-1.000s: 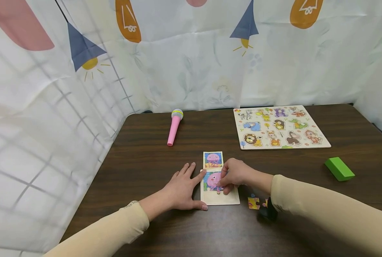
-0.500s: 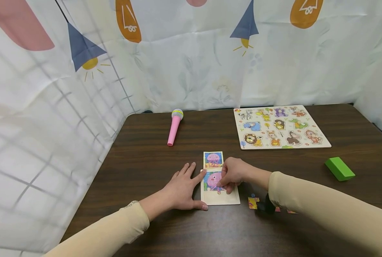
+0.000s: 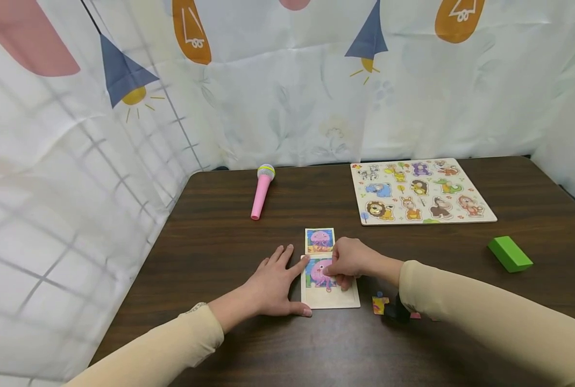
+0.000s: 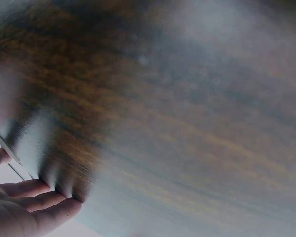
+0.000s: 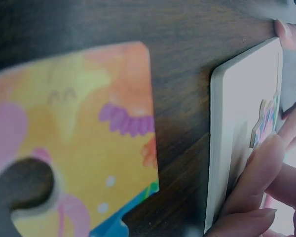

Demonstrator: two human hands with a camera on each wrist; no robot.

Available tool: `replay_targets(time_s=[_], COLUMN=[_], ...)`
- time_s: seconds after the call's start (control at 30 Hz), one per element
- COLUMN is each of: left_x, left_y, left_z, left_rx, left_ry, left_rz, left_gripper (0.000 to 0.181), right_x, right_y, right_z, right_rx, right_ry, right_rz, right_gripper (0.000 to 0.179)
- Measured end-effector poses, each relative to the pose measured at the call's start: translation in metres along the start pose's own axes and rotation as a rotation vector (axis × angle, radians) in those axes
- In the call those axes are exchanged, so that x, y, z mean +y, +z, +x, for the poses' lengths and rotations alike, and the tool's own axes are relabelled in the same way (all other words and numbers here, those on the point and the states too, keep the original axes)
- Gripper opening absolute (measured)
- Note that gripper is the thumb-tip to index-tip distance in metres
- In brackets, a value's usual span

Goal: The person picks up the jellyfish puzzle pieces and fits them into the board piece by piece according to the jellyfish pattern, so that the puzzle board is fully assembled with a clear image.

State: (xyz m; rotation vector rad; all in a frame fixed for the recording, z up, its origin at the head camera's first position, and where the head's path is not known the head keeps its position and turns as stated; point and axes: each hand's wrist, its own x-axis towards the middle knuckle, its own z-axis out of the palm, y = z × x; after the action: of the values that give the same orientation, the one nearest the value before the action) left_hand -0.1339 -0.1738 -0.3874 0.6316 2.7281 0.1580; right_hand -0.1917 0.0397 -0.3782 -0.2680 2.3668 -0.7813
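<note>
A pale wooden puzzle tray (image 3: pixel 311 299) lies on the dark table, its upper part filled with pink jellyfish pieces (image 3: pixel 318 274). My left hand (image 3: pixel 274 290) rests at the tray's left side with fingers spread, index fingertip and thumb at its edge. Over the right part of the picture, my right hand (image 3: pixel 352 260) pinches a jigsaw piece, mostly covered by the fingers. The right wrist view shows the fingertips against a piece edge (image 5: pixel 261 126) standing above the tray floor. A matching jellyfish picture card (image 3: pixel 319 239) touches the tray's far side.
Loose yellow-and-pink puzzle pieces (image 3: pixel 380 305) lie right of the tray, some hidden under the right sleeve and a black wrist device (image 3: pixel 396 312). A pink toy microphone (image 3: pixel 262 193), an animal puzzle board (image 3: pixel 423 191) and a green block (image 3: pixel 510 253) are farther off.
The right hand has settled slightly, its fingers drawing closer together over the jellyfish pieces. The right forearm has shifted a little left. My left hand keeps its place.
</note>
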Motion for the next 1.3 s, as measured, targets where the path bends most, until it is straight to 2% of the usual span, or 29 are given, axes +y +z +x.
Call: replay_targets(time_s=[0.4, 0.53, 0.8, 1.0, 1.3], left_x=[0.000, 0.000, 0.000, 0.000, -0.001], left_y=[-0.001, 0.000, 0.000, 0.000, 0.001], left_z=[0.000, 0.000, 0.000, 0.000, 0.000], left_rx=[0.002, -0.002, -0.001, 0.006, 0.005], left_ry=[0.004, 0.000, -0.002, 0.006, 0.001], left_rz=[0.003, 0.004, 0.008, 0.012, 0.012], left_gripper=[0.105, 0.106, 0.106, 0.106, 0.106], right_x=[0.002, 0.003, 0.008, 0.008, 0.004], right_y=[0.002, 0.001, -0.002, 0.004, 0.007], right_z=[0.003, 0.000, -0.012, -0.014, -0.012], right_rx=[0.019, 0.006, -0.021, 0.040, 0.080], right_ry=[-0.011, -0.023, -0.106, -0.110, -0.115], right_rz=[-0.021, 0.005, 0.094, 0.035, -0.045], right_gripper=[0.040, 0.039, 0.018, 0.022, 0.027])
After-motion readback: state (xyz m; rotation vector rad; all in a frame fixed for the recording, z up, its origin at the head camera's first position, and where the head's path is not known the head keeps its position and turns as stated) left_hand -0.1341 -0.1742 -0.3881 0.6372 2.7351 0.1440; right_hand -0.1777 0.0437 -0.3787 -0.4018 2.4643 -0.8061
